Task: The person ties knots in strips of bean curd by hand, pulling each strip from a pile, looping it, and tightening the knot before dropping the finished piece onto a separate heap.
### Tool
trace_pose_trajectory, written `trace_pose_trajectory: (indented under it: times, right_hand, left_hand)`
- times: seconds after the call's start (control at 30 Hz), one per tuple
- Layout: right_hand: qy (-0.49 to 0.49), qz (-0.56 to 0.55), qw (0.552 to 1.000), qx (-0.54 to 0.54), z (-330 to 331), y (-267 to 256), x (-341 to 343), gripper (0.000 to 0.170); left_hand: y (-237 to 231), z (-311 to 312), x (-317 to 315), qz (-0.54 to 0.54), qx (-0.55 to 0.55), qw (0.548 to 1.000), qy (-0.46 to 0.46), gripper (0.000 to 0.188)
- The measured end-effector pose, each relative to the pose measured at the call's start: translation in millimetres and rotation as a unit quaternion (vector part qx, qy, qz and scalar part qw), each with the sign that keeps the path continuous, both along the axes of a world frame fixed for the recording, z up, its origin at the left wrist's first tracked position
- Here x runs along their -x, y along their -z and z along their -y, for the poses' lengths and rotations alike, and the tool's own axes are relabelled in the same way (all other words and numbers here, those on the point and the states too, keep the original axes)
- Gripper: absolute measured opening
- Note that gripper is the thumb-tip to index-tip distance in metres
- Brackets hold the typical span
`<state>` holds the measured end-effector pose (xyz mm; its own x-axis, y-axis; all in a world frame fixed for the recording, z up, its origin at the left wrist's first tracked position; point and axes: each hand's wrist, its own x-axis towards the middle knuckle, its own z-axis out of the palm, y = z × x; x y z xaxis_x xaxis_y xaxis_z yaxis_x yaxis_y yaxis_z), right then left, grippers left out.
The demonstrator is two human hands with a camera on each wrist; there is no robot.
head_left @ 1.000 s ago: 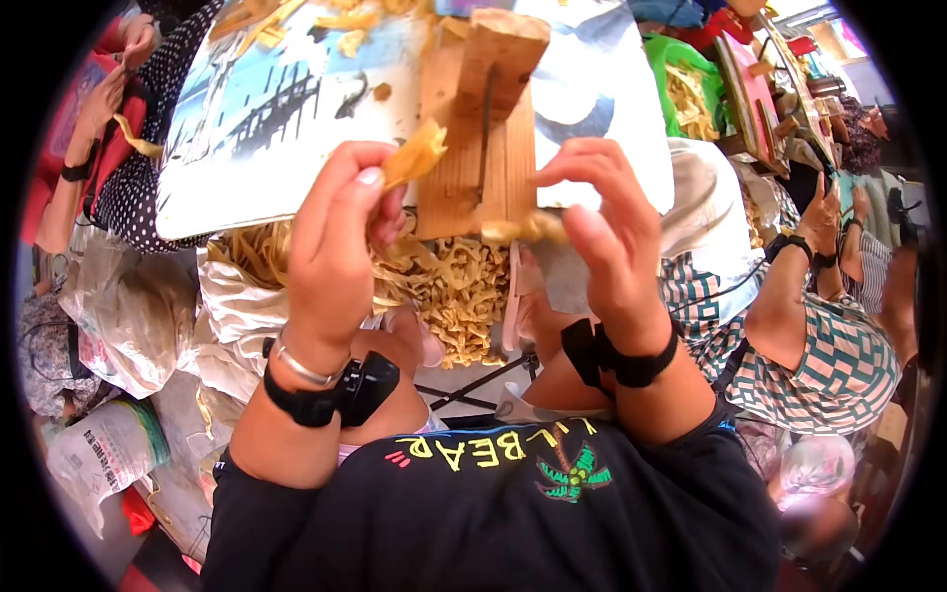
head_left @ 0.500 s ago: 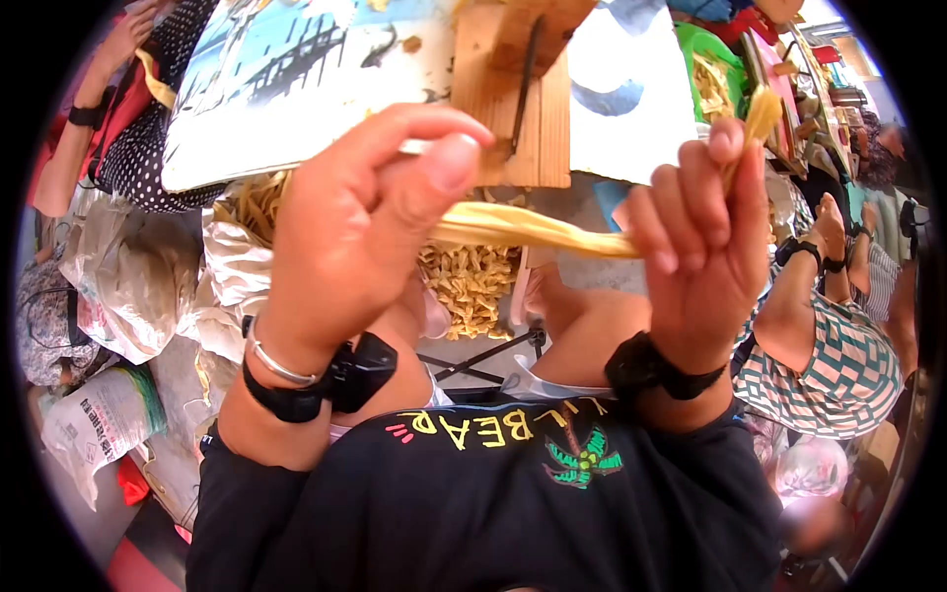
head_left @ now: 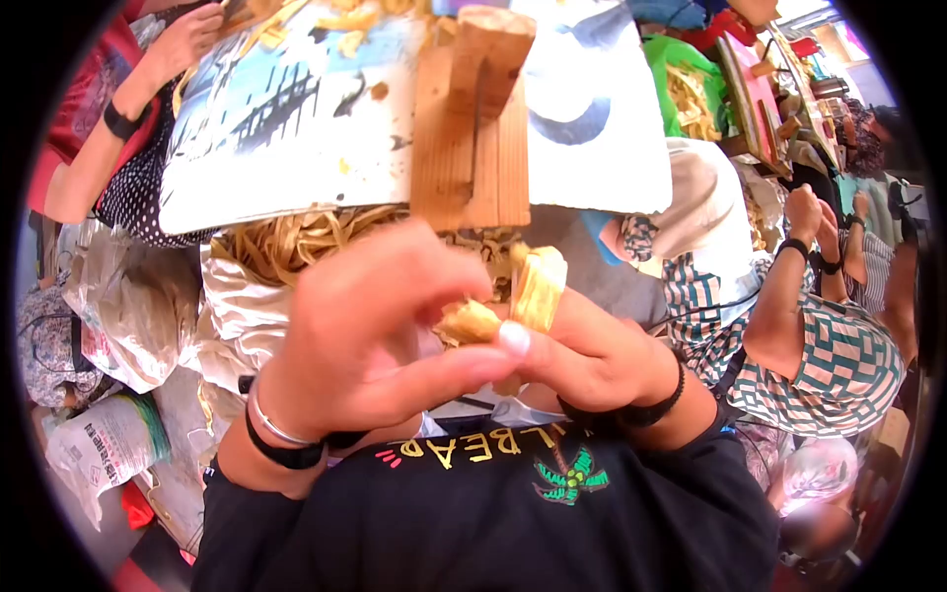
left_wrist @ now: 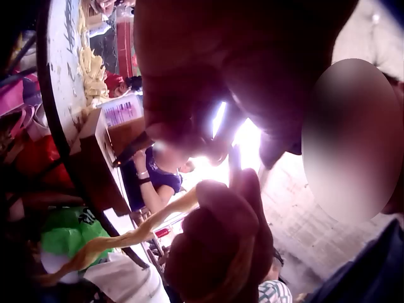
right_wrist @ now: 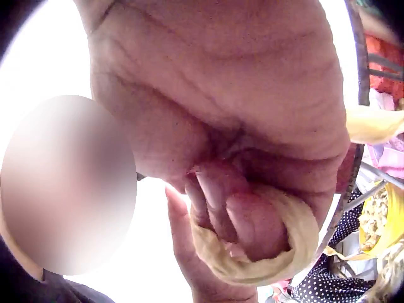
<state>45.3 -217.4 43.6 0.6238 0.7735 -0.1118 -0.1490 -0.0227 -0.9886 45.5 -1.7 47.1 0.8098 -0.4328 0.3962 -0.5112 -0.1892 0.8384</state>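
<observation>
A long yellowish pliable strip (head_left: 538,291) is bent into a loop between my two hands in the head view. My right hand (head_left: 592,360) grips it with curled fingers; in the right wrist view the strip (right_wrist: 302,252) wraps round those fingers. A twisted tail of the strip (left_wrist: 126,238) trails from the right fist in the left wrist view. My left hand (head_left: 365,321) meets the right one, its thumb and fingers curled about a short end of the strip. The left fingers partly hide this end, and both hands are mostly dark in the left wrist view.
A wooden block stand (head_left: 472,148) with an upright metal piece sits at the edge of a white printed table (head_left: 286,192). Below lie loose yellow strips (head_left: 296,242). A green bag (head_left: 659,89) holds more. People sit close on both sides.
Half a second ago the strip stretched between my separated hands. The right hand has since come left and down, the hands have met, and the strip is now looped round the right fingers.
</observation>
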Motion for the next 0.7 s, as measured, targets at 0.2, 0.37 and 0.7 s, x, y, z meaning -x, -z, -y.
trace_pose_trajectory:
  times: [0.2, 0.37, 0.7]
  right_hand:
    - [0.192, -0.038, 0.976, -0.094, -6, 12, 0, 0.022]
    - [0.174, -0.014, 0.974, -0.146, 4, 11, -3, 0.015]
    - [0.231, 0.385, 0.889, 0.090, -9, 16, 6, 0.031]
  left_hand:
    - [10, 23, 8, 0.062, 0.056, 0.996, -0.026, 0.011]
    - [16, 10, 4, -0.028, 0.098, 0.995, -0.001, 0.027]
    - [15, 24, 21, -0.308, 0.212, 0.923, -0.094, 0.031]
